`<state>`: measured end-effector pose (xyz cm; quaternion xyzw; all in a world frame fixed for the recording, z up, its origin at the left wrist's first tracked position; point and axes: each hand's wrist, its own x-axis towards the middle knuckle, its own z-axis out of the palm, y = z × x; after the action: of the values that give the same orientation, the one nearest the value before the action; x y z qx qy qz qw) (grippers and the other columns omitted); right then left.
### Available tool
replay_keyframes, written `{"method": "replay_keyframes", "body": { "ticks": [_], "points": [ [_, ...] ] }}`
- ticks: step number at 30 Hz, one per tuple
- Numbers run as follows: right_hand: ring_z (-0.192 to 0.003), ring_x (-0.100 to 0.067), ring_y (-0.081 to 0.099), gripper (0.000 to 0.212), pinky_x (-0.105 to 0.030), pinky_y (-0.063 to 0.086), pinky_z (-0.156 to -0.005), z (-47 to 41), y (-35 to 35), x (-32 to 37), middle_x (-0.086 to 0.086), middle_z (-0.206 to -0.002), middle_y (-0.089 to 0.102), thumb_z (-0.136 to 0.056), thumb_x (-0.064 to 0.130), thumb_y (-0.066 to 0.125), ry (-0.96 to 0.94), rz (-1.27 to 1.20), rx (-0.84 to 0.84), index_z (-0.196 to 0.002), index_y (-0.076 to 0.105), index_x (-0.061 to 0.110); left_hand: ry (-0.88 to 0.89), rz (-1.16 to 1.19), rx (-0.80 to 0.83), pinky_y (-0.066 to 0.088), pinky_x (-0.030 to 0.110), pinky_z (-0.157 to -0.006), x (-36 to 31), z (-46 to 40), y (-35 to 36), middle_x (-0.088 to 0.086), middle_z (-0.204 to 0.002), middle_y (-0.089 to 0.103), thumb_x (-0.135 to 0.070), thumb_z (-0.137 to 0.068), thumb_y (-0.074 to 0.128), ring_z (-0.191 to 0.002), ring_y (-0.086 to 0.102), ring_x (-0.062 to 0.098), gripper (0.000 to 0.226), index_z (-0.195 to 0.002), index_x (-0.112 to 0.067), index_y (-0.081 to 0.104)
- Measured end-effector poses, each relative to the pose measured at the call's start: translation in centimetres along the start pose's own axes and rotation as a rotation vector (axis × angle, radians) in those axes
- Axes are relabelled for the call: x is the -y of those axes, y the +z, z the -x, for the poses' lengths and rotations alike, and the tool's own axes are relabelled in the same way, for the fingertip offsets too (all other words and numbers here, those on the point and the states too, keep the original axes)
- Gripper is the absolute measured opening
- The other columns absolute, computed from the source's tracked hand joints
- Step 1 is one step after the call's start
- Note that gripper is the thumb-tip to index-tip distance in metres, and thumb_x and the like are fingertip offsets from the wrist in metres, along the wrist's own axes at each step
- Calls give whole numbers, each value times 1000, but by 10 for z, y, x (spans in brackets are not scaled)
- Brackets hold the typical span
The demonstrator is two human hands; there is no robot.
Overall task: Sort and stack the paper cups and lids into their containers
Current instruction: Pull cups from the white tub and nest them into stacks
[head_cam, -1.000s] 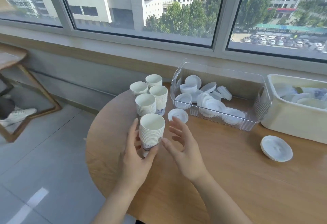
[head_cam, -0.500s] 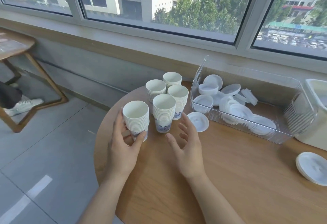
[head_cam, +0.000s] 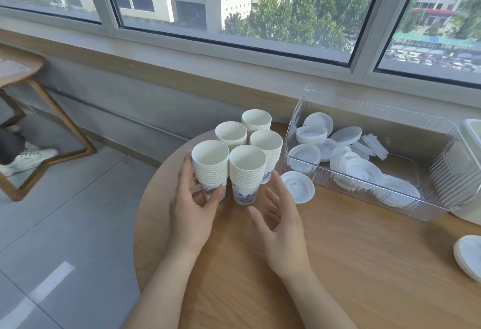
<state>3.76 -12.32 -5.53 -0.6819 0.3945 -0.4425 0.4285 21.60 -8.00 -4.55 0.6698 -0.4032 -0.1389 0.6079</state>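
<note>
Head view: left hand grips a cup stack beside four others on the surface; right hand hovers open, likely steadying next.

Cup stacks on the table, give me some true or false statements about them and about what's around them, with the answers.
1. Five cup stacks stand together on the table. True.
2. The left hand holds the nearest-left stack. True.
3. The right hand grips a lid. False: it is open and empty, beside the front stack.
4. The clear bin holds cups. False: it holds white lids.
5. One loose lid lies on the table between the cups and the bin. True.
6. The stacks lie on their sides. False: all stand upright, mouths up.
</note>
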Motion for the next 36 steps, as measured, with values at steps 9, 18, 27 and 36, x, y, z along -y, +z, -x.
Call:
{"method": "replay_keyframes", "body": {
  "ticks": [9,18,27,36],
  "points": [
    [-138,-2,52,83,-26,50,-105,-2,-1,-1,23,-154,49,-95,16,76,-7,-28,13,-160,30,38,-2,-34,48,55,41,-106,-1,8,2,-16,-145,59,-13,-87,82,-123,63,1,97,-160,-45,26],
    [-136,7,48,77,-22,45,-108,26,-40,18,26,-153,45,-96,21,75,-2,54,-37,-157,34,43,206,-150,-100,39,39,-117,-60,30,-15,-5,-150,46,-25,-87,83,-143,43,13,93,-159,-46,27],
    [-133,7,51,72,-21,45,-105,80,-152,56,25,-148,50,-96,25,74,-26,152,-244,-154,37,47,414,0,111,43,32,-111,-136,89,45,-10,-149,49,-22,-87,82,-140,47,10,92,-156,-51,28],
    [-130,4,53,65,-19,43,-104,95,-292,62,24,-137,57,-95,23,75,-20,225,-455,-145,45,51,524,46,331,45,33,-109,-201,132,163,-13,-149,48,-26,-89,81,-137,50,12,89,-158,-47,30]
  ]
}}
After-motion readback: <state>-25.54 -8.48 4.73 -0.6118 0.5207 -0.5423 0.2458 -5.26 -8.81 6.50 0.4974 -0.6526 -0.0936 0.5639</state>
